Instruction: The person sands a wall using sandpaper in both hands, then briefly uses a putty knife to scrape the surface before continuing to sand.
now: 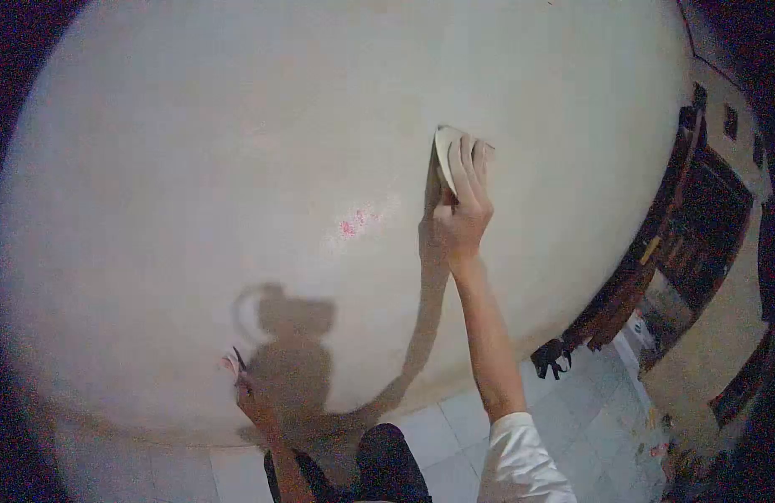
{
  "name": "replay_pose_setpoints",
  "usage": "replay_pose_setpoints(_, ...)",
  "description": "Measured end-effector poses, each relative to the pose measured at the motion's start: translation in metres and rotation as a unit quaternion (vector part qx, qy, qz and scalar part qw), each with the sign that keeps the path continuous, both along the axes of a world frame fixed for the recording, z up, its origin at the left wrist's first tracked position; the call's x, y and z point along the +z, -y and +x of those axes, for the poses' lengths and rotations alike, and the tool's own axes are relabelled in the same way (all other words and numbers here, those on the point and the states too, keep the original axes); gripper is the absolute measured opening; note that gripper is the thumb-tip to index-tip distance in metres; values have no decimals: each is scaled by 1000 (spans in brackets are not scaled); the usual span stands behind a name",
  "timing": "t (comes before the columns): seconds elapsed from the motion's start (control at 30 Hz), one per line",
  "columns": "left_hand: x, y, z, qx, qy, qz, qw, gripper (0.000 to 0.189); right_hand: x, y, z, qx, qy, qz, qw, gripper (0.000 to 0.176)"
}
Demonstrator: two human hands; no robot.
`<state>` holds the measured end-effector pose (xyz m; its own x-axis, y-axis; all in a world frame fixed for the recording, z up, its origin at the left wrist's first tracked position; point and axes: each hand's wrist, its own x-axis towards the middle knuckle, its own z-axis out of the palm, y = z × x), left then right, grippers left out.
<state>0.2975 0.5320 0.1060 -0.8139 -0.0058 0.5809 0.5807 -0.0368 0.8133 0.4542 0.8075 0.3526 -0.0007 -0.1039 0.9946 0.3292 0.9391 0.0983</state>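
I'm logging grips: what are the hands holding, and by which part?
The right hand holds a pale sheet, fingers across its outer face. The left hand holds a small object; what, and by which part, cannot be told.

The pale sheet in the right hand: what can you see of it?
The pale sheet is off-white, thin and plain, its left edge curved, with a corner at the top. The right hand holds it up at the light wall, covering part of it. It might be paper or sandpaper; whether it lies flat on the wall is unclear.
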Motion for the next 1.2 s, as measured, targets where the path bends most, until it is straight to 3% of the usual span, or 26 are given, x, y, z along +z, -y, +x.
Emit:
replay_pose_setpoints(0.07,-22,17,23,7,-32,-1,999,42,0,33,-3,26,36,9,999,48)
replay_pose_setpoints(0.13,-13,19,18,13,-57,-3,998,41,-13,54,-8,76,119,51,989,53)
replay_pose_setpoints(0.17,-7,20,16,14,-68,-5,998,41,-20,58,-10,78,122,50,988,53)
replay_pose_setpoints(0.23,0,16,29,4,-91,-7,996,41,-25,78,-4,43,278,149,948,55)
replay_pose_setpoints(0.27,6,19,27,1,-103,-11,995,40,-22,86,1,42,279,144,949,55)
replay_pose_setpoints(0.33,59,-11,6,-8,-131,-18,991,40,4,81,-2,58,258,123,957,54)
replay_pose_setpoints(0.4,67,-6,3,-13,-147,-21,989,40,8,76,-6,52,210,105,971,53)
replay_pose_setpoints(0.47,88,4,-12,28,-287,-23,957,38,7,81,-8,32,169,78,982,53)
replay_pose_setpoints(0.5,100,14,-17,26,-287,-24,957,38,1,86,-11,31,169,76,982,53)
replay_pose_setpoints(0.63,186,31,-47,19,-378,-84,922,49,-11,85,-35,84,231,86,965,53)
replay_pose_setpoints(0.73,221,39,-59,6,-437,-151,887,51,-16,82,-47,100,382,224,891,51)
replay_pose_setpoints(0.87,249,50,-69,-11,-445,-264,856,54,20,79,-53,118,326,209,914,55)
replay_pose_setpoints(0.93,252,56,-75,-4,-444,-265,856,55,30,85,-57,50,217,104,969,58)
replay_pose_setpoints(1.07,251,35,-62,-3,-442,-260,858,54,11,73,-55,64,319,211,922,65)
replay_pose_setpoints(1.17,255,30,-67,15,-469,-280,838,50,39,53,-52,90,280,177,939,65)
replay_pose_setpoints(1.2,257,30,-69,19,-466,-283,838,50,50,47,-53,81,219,146,961,63)
